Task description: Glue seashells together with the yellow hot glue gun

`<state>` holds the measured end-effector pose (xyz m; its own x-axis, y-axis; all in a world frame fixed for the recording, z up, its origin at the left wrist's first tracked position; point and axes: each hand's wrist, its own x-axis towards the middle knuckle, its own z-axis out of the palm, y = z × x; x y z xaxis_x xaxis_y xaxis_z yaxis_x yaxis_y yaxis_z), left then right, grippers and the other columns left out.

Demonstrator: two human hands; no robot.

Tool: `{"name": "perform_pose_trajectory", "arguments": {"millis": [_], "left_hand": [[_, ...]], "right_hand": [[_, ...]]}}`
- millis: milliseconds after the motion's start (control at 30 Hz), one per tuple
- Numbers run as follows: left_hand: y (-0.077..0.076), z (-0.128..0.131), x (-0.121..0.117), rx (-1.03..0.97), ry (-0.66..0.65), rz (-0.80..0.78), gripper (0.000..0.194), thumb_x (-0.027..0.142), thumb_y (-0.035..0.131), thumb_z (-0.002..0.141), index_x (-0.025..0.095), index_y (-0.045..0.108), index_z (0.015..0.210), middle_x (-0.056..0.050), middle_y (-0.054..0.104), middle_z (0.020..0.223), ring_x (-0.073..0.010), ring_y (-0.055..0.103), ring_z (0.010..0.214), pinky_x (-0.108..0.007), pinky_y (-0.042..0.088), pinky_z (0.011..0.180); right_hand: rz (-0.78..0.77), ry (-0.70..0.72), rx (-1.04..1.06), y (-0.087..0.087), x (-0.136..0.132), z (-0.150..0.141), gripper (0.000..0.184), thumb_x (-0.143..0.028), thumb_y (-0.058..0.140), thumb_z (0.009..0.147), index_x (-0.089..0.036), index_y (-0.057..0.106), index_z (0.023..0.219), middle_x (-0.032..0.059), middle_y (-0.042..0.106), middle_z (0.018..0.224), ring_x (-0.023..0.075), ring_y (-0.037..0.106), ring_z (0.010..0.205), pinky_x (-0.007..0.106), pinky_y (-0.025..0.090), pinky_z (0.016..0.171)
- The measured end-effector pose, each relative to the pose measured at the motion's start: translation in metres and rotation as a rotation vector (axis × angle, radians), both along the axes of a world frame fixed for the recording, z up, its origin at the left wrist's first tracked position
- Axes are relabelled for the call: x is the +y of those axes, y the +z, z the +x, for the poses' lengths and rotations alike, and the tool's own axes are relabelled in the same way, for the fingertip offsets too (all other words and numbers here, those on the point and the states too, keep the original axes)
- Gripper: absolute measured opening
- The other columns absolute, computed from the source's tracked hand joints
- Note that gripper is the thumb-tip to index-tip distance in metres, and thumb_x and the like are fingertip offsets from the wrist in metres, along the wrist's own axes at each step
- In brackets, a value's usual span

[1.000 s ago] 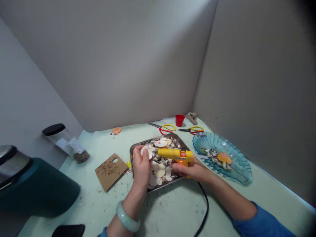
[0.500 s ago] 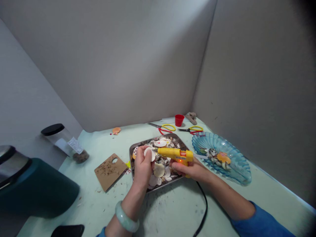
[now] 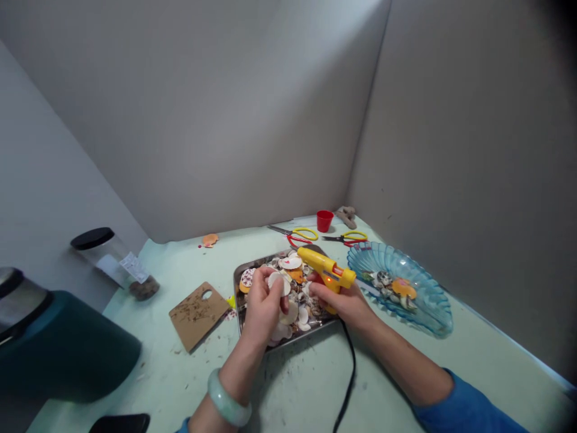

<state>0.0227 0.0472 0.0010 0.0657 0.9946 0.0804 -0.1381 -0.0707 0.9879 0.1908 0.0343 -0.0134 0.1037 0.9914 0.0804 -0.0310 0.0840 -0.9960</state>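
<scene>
Between the thumb and fingers of my left hand (image 3: 264, 307) is a white seashell (image 3: 280, 283), held above the left half of the metal tray (image 3: 288, 344). My right hand (image 3: 340, 299) is wrapped round the handle of a yellow hot glue gun (image 3: 322, 263). Its nozzle points up and to the left, apart from the shell, and an orange light glows on its side. A glue stick comes out of the back and a black cord (image 3: 349, 373) runs down from the handle. Under both hands, many loose shells (image 3: 291, 263) fill the tray.
Right of the tray lies a blue fluted dish (image 3: 428, 300) with shells in it. Behind are scissors (image 3: 295, 233), pliers-like cutters (image 3: 347, 238) and a red cup (image 3: 324, 221). On the left stand a brown board (image 3: 198, 316), a tilted jar (image 3: 117, 264) and a large green bottle (image 3: 76, 343).
The glue gun's nozzle has moved away from the shell in my left hand and now tilts upward. My right hand has shifted slightly left, and the cord has swung left.
</scene>
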Motion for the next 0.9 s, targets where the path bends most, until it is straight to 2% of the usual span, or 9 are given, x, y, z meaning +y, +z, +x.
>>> {"name": "perform_pose_trajectory", "arguments": {"millis": [167, 300, 433, 567, 767, 900], "left_hand": [[-0.005, 0.002, 0.0, -0.01, -0.114, 0.012, 0.025, 0.04, 0.059, 0.085, 0.024, 0.039, 0.091, 0.009, 0.056, 0.049, -0.0119, 0.05, 0.038, -0.021, 0.041, 0.042], [-0.009, 0.002, 0.001, 0.044, -0.144, 0.034, 0.02, 0.038, 0.054, 0.089, 0.024, 0.039, 0.09, 0.009, 0.054, 0.048, -0.0122, 0.05, 0.039, -0.022, 0.041, 0.044], [-0.01, 0.002, 0.001, 0.081, -0.177, 0.008, 0.02, 0.039, 0.053, 0.089, 0.025, 0.039, 0.09, 0.01, 0.052, 0.044, -0.012, 0.046, 0.037, -0.022, 0.038, 0.044], [-0.008, 0.003, 0.0, 0.084, -0.172, -0.015, 0.026, 0.045, 0.056, 0.086, 0.025, 0.04, 0.09, 0.009, 0.052, 0.043, -0.0129, 0.046, 0.036, -0.023, 0.038, 0.043], [-0.007, 0.004, 0.0, 0.098, -0.132, 0.008, 0.025, 0.04, 0.054, 0.087, 0.023, 0.043, 0.101, 0.009, 0.054, 0.046, -0.0143, 0.05, 0.04, -0.023, 0.042, 0.045], [-0.005, 0.003, 0.0, 0.098, -0.152, -0.014, 0.027, 0.044, 0.058, 0.085, 0.022, 0.048, 0.098, 0.007, 0.056, 0.049, -0.0145, 0.052, 0.041, -0.024, 0.043, 0.045]], "right_hand": [[-0.046, -0.026, 0.087, 0.007, -0.001, -0.016, 0.032, -0.038, 0.082, 0.063, -0.019, 0.07, 0.086, -0.0023, 0.065, 0.066, 0.0121, 0.053, 0.052, 0.027, 0.045, 0.052], [-0.042, -0.055, 0.129, 0.009, -0.003, -0.022, 0.028, -0.034, 0.081, 0.063, -0.021, 0.07, 0.085, -0.0002, 0.07, 0.077, 0.0159, 0.061, 0.063, 0.028, 0.049, 0.058], [-0.036, -0.082, 0.121, 0.007, -0.003, -0.021, 0.027, -0.033, 0.081, 0.063, -0.021, 0.069, 0.084, 0.0014, 0.07, 0.078, 0.0193, 0.064, 0.069, 0.029, 0.05, 0.058], [-0.007, -0.073, 0.105, 0.006, -0.004, -0.019, 0.028, -0.035, 0.081, 0.063, -0.021, 0.069, 0.085, 0.0027, 0.072, 0.082, 0.0228, 0.068, 0.077, 0.032, 0.053, 0.063], [0.009, -0.07, 0.119, 0.008, -0.005, -0.018, 0.026, -0.032, 0.081, 0.062, -0.02, 0.07, 0.082, 0.0032, 0.073, 0.085, 0.024, 0.069, 0.084, 0.036, 0.055, 0.078], [0.019, -0.063, 0.117, 0.006, -0.005, -0.018, 0.024, -0.031, 0.08, 0.064, -0.021, 0.07, 0.083, 0.0026, 0.073, 0.084, 0.0232, 0.069, 0.083, 0.035, 0.055, 0.078]]}}
